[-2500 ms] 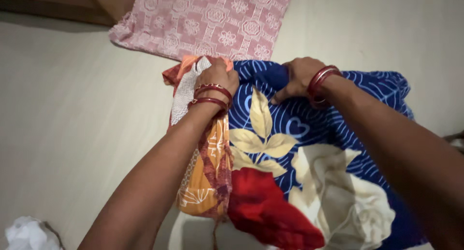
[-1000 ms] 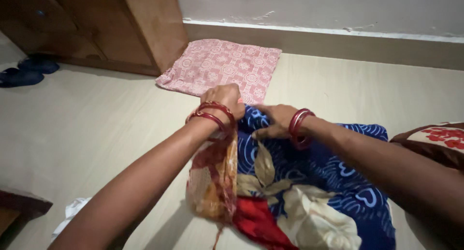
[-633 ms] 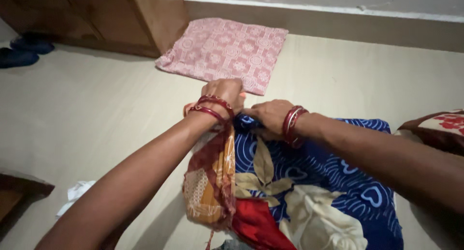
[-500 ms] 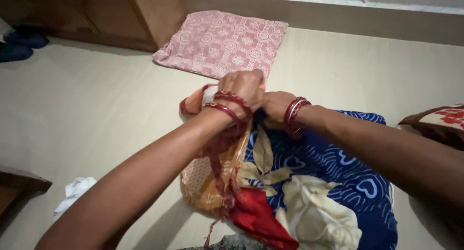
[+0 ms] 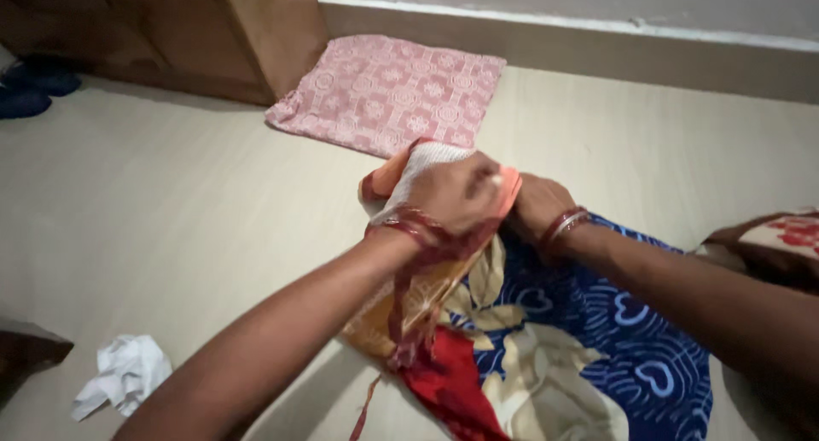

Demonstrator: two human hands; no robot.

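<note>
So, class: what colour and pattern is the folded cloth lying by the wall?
Pink cloth with a white floral, geometric pattern; the head view shows it.

Your two forearms are bare, without sleeves. Your left wrist (image 5: 415, 228) wears red bangles; your right wrist (image 5: 565, 226) wears red bangles too.

Head camera looks steeply down, close over floor (image 5: 171, 228).
</note>
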